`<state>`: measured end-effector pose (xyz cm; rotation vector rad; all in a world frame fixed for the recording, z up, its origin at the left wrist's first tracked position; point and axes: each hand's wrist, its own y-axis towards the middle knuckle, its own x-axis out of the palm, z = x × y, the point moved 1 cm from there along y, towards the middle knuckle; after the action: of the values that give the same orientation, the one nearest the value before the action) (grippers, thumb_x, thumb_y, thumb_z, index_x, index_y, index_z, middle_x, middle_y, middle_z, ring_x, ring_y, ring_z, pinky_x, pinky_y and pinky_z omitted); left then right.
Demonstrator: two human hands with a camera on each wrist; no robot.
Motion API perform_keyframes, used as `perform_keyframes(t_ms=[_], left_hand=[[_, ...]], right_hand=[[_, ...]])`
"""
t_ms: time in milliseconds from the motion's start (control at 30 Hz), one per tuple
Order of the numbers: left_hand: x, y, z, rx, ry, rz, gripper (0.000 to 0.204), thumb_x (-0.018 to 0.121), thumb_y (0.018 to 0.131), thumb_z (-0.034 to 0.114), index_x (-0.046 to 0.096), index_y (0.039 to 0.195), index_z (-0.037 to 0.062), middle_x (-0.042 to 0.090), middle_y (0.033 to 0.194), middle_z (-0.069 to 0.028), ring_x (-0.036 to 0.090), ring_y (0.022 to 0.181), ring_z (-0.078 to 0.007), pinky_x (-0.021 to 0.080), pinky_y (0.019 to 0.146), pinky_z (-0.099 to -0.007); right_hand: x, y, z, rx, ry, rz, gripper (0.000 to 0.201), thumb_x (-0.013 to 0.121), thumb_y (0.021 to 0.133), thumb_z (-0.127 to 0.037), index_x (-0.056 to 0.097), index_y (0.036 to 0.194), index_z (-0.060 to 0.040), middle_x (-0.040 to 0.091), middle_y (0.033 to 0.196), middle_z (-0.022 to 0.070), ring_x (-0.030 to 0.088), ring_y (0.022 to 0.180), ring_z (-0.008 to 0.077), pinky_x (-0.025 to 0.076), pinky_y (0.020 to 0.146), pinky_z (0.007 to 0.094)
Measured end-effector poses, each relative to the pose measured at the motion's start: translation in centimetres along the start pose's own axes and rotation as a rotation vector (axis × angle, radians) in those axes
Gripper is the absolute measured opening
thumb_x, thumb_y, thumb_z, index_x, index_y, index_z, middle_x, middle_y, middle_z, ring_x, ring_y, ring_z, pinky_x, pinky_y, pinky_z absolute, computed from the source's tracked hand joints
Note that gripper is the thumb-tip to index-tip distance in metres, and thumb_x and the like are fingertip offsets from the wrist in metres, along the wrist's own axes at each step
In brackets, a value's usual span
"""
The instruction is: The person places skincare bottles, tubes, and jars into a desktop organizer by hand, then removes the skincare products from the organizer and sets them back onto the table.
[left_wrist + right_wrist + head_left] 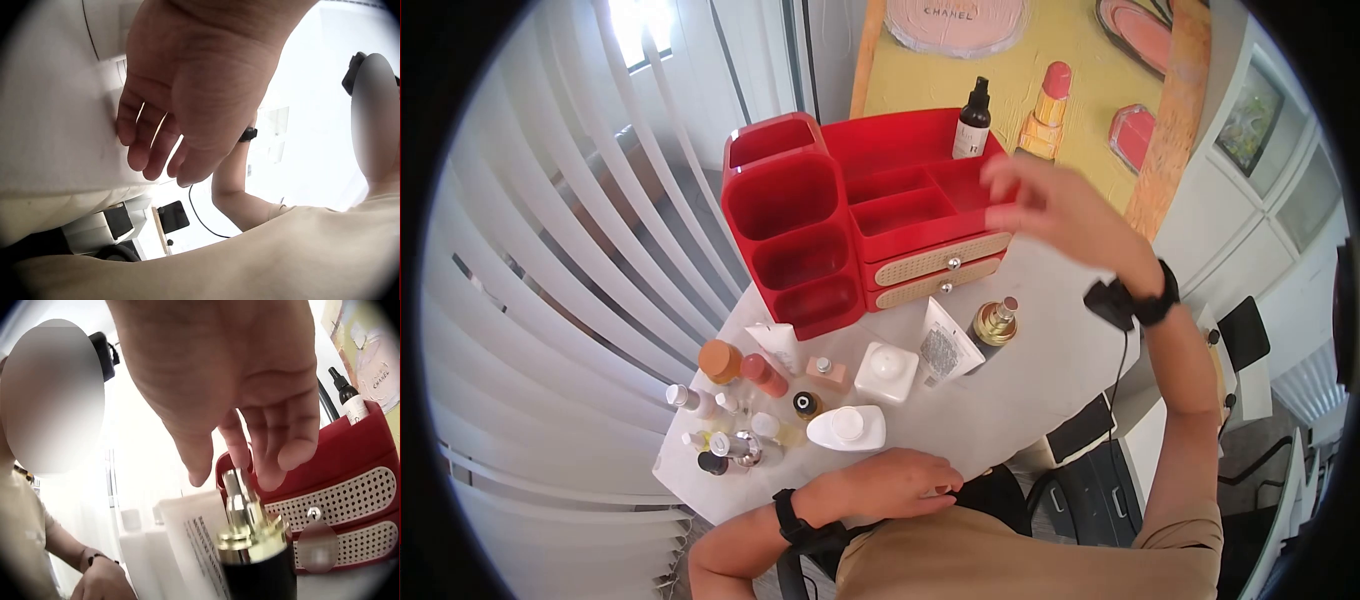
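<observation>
A red organizer with open compartments and two drawers stands at the back of the table; a dark spray bottle with a white label is upright in its back right compartment. My right hand, slightly blurred, hovers by the organizer's right end with loosely bent fingers, holding nothing. In the right wrist view a black pump bottle with a gold neck appears below those fingers, beside a white tube. Near the table's front edge, my left hand hangs with relaxed fingers and holds nothing, close to a white bottle.
Several small bottles and jars crowd the table's left front, among them an orange-lidded jar and a white square bottle. Vertical blinds line the left. A painted board stands behind the organizer. A cable hangs from the right wrist.
</observation>
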<state>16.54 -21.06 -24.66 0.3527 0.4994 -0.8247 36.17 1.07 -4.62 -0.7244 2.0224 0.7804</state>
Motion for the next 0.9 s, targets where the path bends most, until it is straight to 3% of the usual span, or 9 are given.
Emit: perform_keyframes(t_ms=[67,200,300,367,533,667,733,833,900], left_hand=[[0.0,0.0,-0.1,0.004,0.0,0.002,0.015,0.067,0.099,0.021,0.066,0.105,0.008,0.066,0.091,-0.0077,0.066,0.078,-0.0276,0.053,0.071,-0.04],[0.2,0.0,-0.3,0.003,-0.034,0.016,0.014,0.068,0.098,0.019,0.066,0.106,0.0078,0.066,0.09,-0.0076,0.066,0.077,-0.0259,0.054,0.07,-0.038],[0.2,0.0,-0.5,0.002,-0.038,0.013,0.015,0.068,0.098,0.019,0.066,0.107,0.0077,0.066,0.09,-0.0077,0.067,0.078,-0.0254,0.054,0.07,-0.0372],[0.1,0.0,-0.4,-0.006,-0.026,0.001,0.015,0.068,0.098,0.019,0.066,0.107,0.0076,0.066,0.09,-0.0078,0.067,0.078,-0.0253,0.054,0.07,-0.0372],[0.2,-0.1,-0.4,-0.029,-0.042,-0.005,0.015,0.068,0.098,0.019,0.066,0.107,0.0075,0.067,0.09,-0.0079,0.067,0.078,-0.0252,0.054,0.07,-0.0378],[0.3,-0.2,-0.8,-0.025,-0.022,0.002,0.017,0.067,0.098,0.022,0.066,0.107,0.008,0.067,0.089,-0.0073,0.067,0.08,-0.0263,0.054,0.073,-0.0391],[0.0,-0.1,-0.5,-0.053,0.004,-0.042,0.019,0.066,0.099,0.024,0.066,0.108,0.0079,0.067,0.09,-0.007,0.067,0.083,-0.0278,0.054,0.075,-0.0405],[0.3,-0.1,-0.7,-0.021,0.012,-0.026,0.019,0.066,0.099,0.024,0.066,0.108,0.0075,0.067,0.09,-0.0074,0.066,0.084,-0.0288,0.054,0.076,-0.0416],[0.3,-0.1,-0.7,-0.019,0.017,-0.031,0.019,0.066,0.099,0.024,0.066,0.108,0.0074,0.067,0.09,-0.0075,0.066,0.084,-0.0291,0.054,0.076,-0.042]], right_hand=[[-1.3,3.5,2.1,-0.039,-0.154,0.382,0.049,0.075,0.093,-0.028,0.058,0.132,-0.0041,0.067,0.109,0.0121,0.069,0.089,0.0185,0.054,0.075,0.033],[-2.6,10.6,8.6,-0.16,-0.399,0.692,0.061,0.077,0.09,-0.032,0.054,0.138,-0.0025,0.067,0.113,0.0159,0.07,0.093,0.0204,0.055,0.075,0.0331],[-1.9,13.3,9.9,0.001,-0.195,0.496,0.059,0.077,0.089,-0.033,0.054,0.133,-0.0008,0.069,0.109,0.0181,0.071,0.083,0.0239,0.057,0.07,0.0349],[-1.1,14.1,9.7,0.153,-0.03,0.292,0.049,0.076,0.09,-0.027,0.054,0.128,-0.0042,0.064,0.103,0.0089,0.06,0.059,0.015,0.051,0.052,0.0306],[-2.4,12.0,7.5,-0.044,0.161,0.492,0.029,0.07,0.092,-0.018,0.059,0.114,-0.0019,0.066,0.087,0.0078,0.063,0.059,0.0117,0.05,0.053,0.0274],[-6.1,7.0,3.8,-0.113,0.178,0.577,0.023,0.07,0.097,-0.017,0.063,0.115,-0.0054,0.065,0.094,0.0011,0.057,0.059,0.006,0.044,0.052,0.0227],[-7.1,3.5,2.5,-0.137,0.123,0.53,0.021,0.072,0.095,-0.02,0.065,0.112,-0.0098,0.064,0.076,0.0007,0.058,0.06,0.0046,0.042,0.051,0.0225],[-5.0,-2.2,-0.7,0.143,-0.086,0.393,0.017,0.073,0.094,-0.018,0.067,0.107,-0.0097,0.061,0.07,-0.0024,0.055,0.059,0.0035,0.041,0.052,0.0219],[-2.0,-5.1,0.2,0.206,0.089,0.239,0.016,0.073,0.094,-0.014,0.065,0.106,-0.0075,0.062,0.078,-0.0011,0.056,0.061,0.0044,0.044,0.055,0.0228]])
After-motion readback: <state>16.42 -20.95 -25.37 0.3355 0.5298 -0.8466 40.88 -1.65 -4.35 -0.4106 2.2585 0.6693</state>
